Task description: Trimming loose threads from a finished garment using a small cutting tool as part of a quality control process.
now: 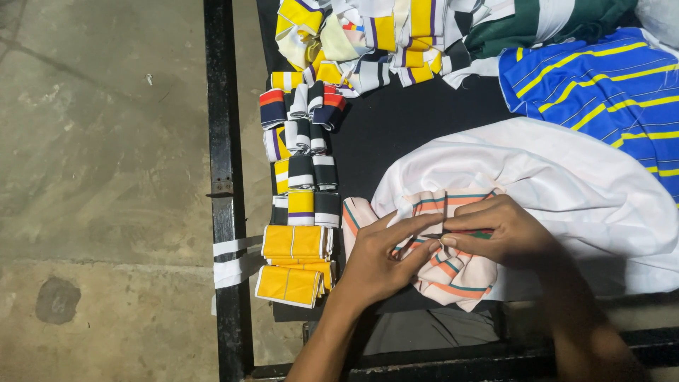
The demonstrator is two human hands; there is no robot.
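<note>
Hands meet on a peach striped collar strip point(442, 265): left hand point(382, 258) and right hand point(495, 230) pinch its bunched middle; its long axis cannot be told.

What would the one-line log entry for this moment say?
left hand: on striped collar piece | right hand: pinching same piece | white cloth: under it | folded yellow strips: left, apart

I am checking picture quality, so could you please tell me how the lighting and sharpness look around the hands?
Head view: light is dim and uneven; the white fabric is brightest but not blown out. The left hand and right hand on the peach striped collar piece look slightly soft. Deep shadow falls under the forearms; the yellow folded pieces stay readable.
</note>
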